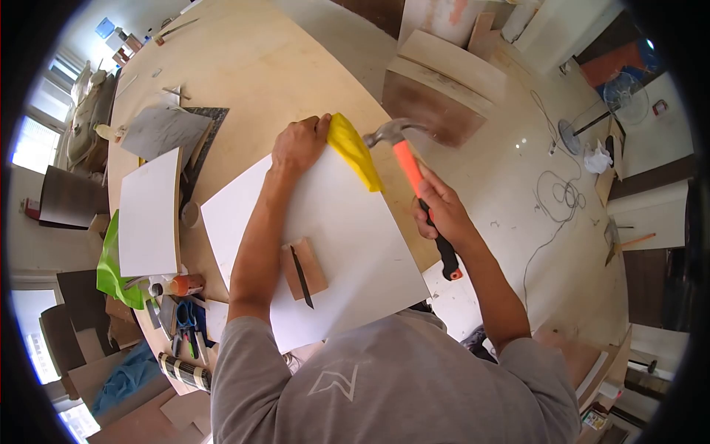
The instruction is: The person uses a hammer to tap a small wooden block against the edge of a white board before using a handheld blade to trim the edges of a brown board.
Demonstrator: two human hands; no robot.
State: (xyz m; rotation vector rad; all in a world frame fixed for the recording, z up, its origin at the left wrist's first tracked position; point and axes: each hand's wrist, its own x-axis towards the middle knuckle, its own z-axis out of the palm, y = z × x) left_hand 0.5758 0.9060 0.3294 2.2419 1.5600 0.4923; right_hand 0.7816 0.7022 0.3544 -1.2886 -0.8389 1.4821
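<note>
My right hand (444, 211) is closed around the black and orange handle of a claw hammer (409, 166). The hammer's metal head is raised beside a strip of yellow sheet material (353, 150), which lies folded over the far edge of a white board (355, 244). My left hand (299, 144) rests at that edge with curled fingers, gripping the upper end of the yellow strip. Its forearm crosses the board. On the board near my body lies a small brown block (314, 270), with a dark, thin blade-like strip (301, 275) on top.
The white board lies on a large wooden table (274, 59). To the left are another white panel (150, 214), grey marbled pieces (166, 133), a green sheet (111, 263), an orange bottle (186, 285) and blue-handled scissors (186, 314). A standing fan (625, 98) and cable are on the right.
</note>
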